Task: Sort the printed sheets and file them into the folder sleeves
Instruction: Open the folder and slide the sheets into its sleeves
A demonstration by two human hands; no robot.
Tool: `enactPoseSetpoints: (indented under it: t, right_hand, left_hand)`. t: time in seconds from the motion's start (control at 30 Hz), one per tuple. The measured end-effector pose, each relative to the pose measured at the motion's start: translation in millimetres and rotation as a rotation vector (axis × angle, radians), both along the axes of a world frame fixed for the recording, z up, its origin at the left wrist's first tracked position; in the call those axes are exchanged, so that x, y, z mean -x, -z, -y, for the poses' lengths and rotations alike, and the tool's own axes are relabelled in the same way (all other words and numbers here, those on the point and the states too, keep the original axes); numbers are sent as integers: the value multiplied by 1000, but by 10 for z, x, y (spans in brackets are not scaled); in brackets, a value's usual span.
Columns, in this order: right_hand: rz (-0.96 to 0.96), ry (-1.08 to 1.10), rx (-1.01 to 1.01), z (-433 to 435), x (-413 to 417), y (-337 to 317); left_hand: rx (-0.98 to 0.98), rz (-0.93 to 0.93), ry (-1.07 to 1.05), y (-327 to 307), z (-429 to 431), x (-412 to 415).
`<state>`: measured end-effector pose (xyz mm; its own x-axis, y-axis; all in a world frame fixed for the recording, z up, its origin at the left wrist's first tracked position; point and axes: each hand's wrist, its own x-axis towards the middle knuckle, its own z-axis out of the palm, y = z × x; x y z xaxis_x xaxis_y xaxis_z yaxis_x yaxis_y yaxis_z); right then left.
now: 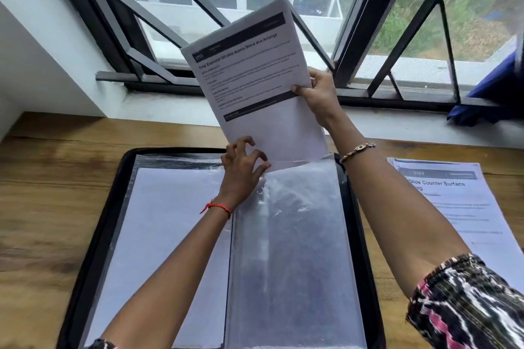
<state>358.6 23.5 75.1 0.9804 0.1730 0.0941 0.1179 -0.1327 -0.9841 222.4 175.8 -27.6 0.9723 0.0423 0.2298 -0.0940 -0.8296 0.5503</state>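
Note:
A black folder (93, 235) lies open on the wooden table. Its left sleeve (170, 235) holds a white sheet. A clear plastic sleeve (295, 249) covers its right half. My right hand (319, 93) grips the right edge of a printed sheet (255, 79), held tilted upright with its lower edge at the top opening of the right sleeve. My left hand (243, 167) has its fingers curled at the top edge of that sleeve, next to the sheet's lower corner. Whether it pinches the plastic is hard to tell.
A stack of printed sheets (459, 207) lies on the table right of the folder. Behind the table run a window sill (170, 108) and a barred window (198, 8). A blue cloth (490, 93) hangs at the far right.

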Motion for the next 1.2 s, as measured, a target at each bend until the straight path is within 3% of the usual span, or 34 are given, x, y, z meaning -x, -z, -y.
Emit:
enactPoseSetpoints:
  t: [0.23, 0.43, 0.6, 0.9, 1.2]
  right_hand:
    - [-61, -8, -54, 98, -12, 99]
    - [-161, -18, -80, 175, 0, 158]
    - [-148, -50, -45, 169, 4, 90]
    - [-133, -45, 3, 119, -3, 104]
    - [-121, -73, -21, 257, -20, 184]
  left_hand:
    - [-29, -31, 167, -93, 417, -65]
    - [30, 3, 148, -165, 721, -98]
    - [43, 47, 179, -168, 846, -66]
    - [33, 202, 45, -179, 948, -81]
    - [106, 223, 90, -90, 968, -98]
